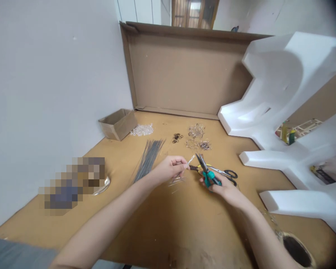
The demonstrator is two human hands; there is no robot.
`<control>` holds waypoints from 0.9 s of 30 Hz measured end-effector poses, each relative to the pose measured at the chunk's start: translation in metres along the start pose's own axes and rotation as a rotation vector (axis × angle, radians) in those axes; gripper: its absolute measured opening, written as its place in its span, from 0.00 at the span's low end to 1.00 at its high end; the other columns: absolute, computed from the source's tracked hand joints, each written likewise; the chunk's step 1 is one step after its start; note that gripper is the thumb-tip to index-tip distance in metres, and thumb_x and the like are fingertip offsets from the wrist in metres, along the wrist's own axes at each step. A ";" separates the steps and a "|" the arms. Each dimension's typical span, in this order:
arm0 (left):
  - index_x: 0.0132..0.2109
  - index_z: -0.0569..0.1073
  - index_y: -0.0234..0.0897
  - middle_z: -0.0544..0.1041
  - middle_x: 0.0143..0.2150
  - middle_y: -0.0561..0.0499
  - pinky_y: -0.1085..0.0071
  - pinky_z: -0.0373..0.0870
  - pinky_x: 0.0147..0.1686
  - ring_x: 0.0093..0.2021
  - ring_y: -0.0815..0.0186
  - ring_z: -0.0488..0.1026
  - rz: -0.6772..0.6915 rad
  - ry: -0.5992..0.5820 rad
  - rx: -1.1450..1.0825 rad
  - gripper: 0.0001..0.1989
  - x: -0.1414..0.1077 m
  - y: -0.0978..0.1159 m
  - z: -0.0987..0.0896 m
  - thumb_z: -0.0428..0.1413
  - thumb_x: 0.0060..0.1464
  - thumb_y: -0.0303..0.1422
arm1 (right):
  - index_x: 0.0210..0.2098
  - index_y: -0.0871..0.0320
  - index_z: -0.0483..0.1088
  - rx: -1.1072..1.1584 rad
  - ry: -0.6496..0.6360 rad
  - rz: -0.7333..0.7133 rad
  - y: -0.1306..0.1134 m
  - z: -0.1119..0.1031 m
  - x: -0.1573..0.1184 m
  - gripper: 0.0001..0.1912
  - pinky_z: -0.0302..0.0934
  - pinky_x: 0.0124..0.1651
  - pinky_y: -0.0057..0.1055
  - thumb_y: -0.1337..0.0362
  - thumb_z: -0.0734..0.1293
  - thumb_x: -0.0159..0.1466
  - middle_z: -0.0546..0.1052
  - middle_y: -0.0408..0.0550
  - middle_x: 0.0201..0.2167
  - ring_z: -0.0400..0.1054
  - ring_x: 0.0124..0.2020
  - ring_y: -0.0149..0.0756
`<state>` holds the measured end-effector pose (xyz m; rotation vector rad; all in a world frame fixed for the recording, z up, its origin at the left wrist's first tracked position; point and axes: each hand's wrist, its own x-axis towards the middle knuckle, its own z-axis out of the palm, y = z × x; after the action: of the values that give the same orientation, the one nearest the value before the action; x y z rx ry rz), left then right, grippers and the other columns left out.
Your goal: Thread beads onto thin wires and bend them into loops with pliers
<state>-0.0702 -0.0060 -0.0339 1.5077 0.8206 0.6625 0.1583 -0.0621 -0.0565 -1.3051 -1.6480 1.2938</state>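
My left grip [175, 167] pinches a thin shiny piece [191, 160] tightly; right grip [224, 188] wraps teal pliers [207, 173], tips just beside it. Probably light, springy; I'd pinch close to the end.

So my tabletop [156, 231] is this plain orangey-brown surface. Just past my left hand [177, 167] there's a heap of little black rings [177, 137], and farther out, between both hands, some tangled silvery bits [196, 130]. Left of that same hand lies a fanned bundle of thin grey wires [149, 160], with clear beads [142, 129] piled beyond it, right beside a small open cardboard box [119, 125]. Scissors [217, 170] lie just beyond my right hand [220, 185], partly hidden, and farther right of it white foam packaging [285, 200] rests on the table too
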 end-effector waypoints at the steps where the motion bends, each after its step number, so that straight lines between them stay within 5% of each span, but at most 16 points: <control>1: 0.32 0.69 0.31 0.66 0.18 0.57 0.80 0.52 0.15 0.14 0.79 0.55 0.008 -0.002 0.028 0.13 0.001 0.007 0.000 0.52 0.48 0.39 | 0.40 0.58 0.69 0.006 0.005 -0.008 0.000 0.000 -0.001 0.18 0.57 0.50 0.42 0.71 0.61 0.49 0.75 0.47 0.38 0.67 0.43 0.42; 7: 0.30 0.68 0.34 0.66 0.17 0.58 0.80 0.52 0.14 0.13 0.78 0.55 -0.056 -0.044 0.110 0.10 0.005 0.033 0.015 0.51 0.48 0.37 | 0.48 0.56 0.64 0.118 -0.091 -0.044 0.006 -0.004 -0.012 0.25 0.54 0.54 0.41 0.72 0.59 0.50 0.73 0.47 0.44 0.65 0.47 0.40; 18: 0.30 0.68 0.33 0.65 0.16 0.58 0.81 0.51 0.13 0.12 0.78 0.55 -0.149 -0.153 0.111 0.09 0.012 0.013 0.028 0.50 0.48 0.36 | 0.42 0.57 0.67 0.004 -0.123 -0.075 0.002 -0.003 -0.010 0.19 0.56 0.48 0.35 0.71 0.59 0.51 0.72 0.46 0.40 0.64 0.43 0.40; 27: 0.30 0.67 0.33 0.64 0.16 0.59 0.81 0.51 0.13 0.12 0.78 0.54 -0.147 -0.181 0.115 0.08 0.010 0.018 0.026 0.50 0.48 0.34 | 0.42 0.58 0.66 0.130 -0.165 -0.066 0.012 -0.003 -0.008 0.19 0.55 0.48 0.36 0.71 0.59 0.51 0.70 0.48 0.39 0.62 0.42 0.40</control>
<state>-0.0411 -0.0132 -0.0188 1.5686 0.8323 0.3701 0.1671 -0.0689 -0.0662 -1.0829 -1.6728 1.4760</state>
